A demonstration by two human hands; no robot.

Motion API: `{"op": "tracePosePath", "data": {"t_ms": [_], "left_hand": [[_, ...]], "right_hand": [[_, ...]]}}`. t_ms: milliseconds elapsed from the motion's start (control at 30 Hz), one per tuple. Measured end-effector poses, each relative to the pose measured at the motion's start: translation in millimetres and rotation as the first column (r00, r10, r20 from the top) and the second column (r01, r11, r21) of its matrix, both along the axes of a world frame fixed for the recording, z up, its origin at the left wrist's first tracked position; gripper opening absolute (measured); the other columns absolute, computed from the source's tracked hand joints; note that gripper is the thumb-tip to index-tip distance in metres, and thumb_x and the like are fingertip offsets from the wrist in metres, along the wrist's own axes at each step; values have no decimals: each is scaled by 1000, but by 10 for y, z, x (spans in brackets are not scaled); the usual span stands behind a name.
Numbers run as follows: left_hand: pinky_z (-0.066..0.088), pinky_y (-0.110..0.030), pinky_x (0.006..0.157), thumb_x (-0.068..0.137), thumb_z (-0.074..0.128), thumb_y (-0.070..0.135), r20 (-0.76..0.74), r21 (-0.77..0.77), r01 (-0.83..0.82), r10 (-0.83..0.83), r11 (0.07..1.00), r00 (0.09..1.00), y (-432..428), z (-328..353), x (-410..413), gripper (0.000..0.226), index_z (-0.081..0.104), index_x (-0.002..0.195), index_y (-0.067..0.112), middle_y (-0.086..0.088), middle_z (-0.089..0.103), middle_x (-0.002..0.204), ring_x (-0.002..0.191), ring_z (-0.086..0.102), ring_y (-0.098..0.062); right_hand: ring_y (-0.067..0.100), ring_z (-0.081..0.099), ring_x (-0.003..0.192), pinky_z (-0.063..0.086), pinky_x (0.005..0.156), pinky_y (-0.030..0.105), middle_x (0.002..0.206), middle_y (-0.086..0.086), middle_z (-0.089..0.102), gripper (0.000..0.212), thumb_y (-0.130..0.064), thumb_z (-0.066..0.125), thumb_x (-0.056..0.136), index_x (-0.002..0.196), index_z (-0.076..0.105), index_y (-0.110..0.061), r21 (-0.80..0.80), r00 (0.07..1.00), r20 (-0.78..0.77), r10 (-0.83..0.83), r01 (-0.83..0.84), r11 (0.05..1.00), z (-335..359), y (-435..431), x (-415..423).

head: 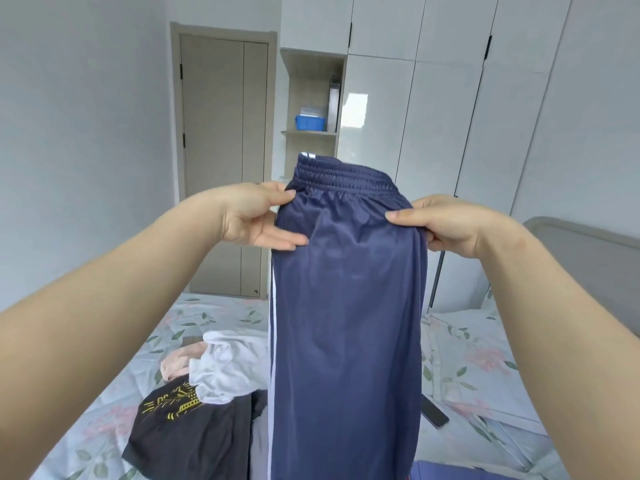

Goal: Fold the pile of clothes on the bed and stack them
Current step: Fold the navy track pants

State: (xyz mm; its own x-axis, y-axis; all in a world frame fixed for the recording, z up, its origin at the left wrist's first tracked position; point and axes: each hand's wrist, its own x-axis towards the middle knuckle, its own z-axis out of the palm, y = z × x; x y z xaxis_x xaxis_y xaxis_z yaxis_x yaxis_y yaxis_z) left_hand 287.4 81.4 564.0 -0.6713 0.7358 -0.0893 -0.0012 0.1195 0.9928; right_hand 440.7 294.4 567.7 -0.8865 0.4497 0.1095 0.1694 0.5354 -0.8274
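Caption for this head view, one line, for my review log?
Laundry folding: left hand and right hand pinch navy side-striped trousers at the waistband, above unfolded clothes on the floral bedsheet.

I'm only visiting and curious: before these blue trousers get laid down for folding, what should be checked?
1. Grip of left hand on the navy blue trousers with white side stripes: pinching below the waistband, ok.
2. Grip of right hand: pinching the opposite edge, ok.
3. Trousers hanging untwisted: ok.
4. Leg ends matched: cannot tell, out of view.
5. Space on the floral bedsheet at left: not ok, crumpled white garment and black printed T-shirt lie there.
6. The dark flat phone at right: not ok, could get covered.
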Motion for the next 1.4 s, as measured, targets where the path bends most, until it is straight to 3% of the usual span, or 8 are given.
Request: {"op": "tracePosePath", "data": {"t_ms": [100,167,267,367,533,767,1033,1400], "left_hand": [[58,-47,61,100,42,33,-40,-102,22,-26,995,999,62,-227,-83,12,46,100,21,-18,58,121,77,71,-35],[56,-53,63,100,41,34,-13,-128,22,-24,991,1000,130,-388,-151,14,45,98,21,-18,53,128,89,67,-39],[52,-64,64,101,40,35,142,-88,28,-15,996,990,311,-726,-286,14,43,100,22,-13,39,142,105,58,-47],[40,-71,79,101,38,39,280,-16,-41,44,999,959,571,-1077,-386,15,43,92,28,-1,33,147,116,49,-49],[30,-53,106,102,36,38,174,266,-202,159,943,972,936,-965,-551,16,41,91,27,2,46,139,117,49,-32],[40,-32,105,104,33,22,-139,638,-50,179,768,974,901,-61,-410,14,44,95,28,9,58,106,111,55,-17],[41,-35,107,104,33,19,-337,694,83,221,715,915,353,157,208,14,44,99,26,13,57,108,108,56,-9],[51,-31,85,101,39,31,-292,263,-80,159,961,943,-599,-1002,931,11,47,94,34,9,62,99,72,70,-12]], "right_hand": [[7,28,39,16,41,18,61,-5,46,24,-32,61,91,72,50,-21,0,989,150,-1,1,1000,-152,67,-5],[10,52,40,33,36,16,83,-4,60,14,-35,54,95,91,57,-22,-92,978,207,12,7,996,-281,60,-27],[30,72,76,59,59,35,121,0,55,23,-35,44,100,118,52,-23,-301,971,236,30,44,953,-590,87,-172],[42,62,103,53,81,50,138,2,40,31,-36,40,101,129,43,-24,-431,977,201,-65,148,890,-977,137,-471],[14,57,91,47,79,29,108,1,60,13,-26,43,100,93,53,-24,-382,927,-299,-226,101,919,-1038,182,-870],[1,50,82,40,82,18,88,-13,55,17,-16,46,98,86,52,-25,-192,687,-717,-119,-30,981,-272,142,-740],[5,51,89,41,85,21,92,-12,57,13,-17,47,97,89,53,-25,-64,649,-760,30,-121,991,-96,-200,-102],[-1,43,52,35,48,9,66,-14,53,14,-20,56,94,81,60,-23,-195,872,-460,-169,87,977,-1080,-1044,897]]}}
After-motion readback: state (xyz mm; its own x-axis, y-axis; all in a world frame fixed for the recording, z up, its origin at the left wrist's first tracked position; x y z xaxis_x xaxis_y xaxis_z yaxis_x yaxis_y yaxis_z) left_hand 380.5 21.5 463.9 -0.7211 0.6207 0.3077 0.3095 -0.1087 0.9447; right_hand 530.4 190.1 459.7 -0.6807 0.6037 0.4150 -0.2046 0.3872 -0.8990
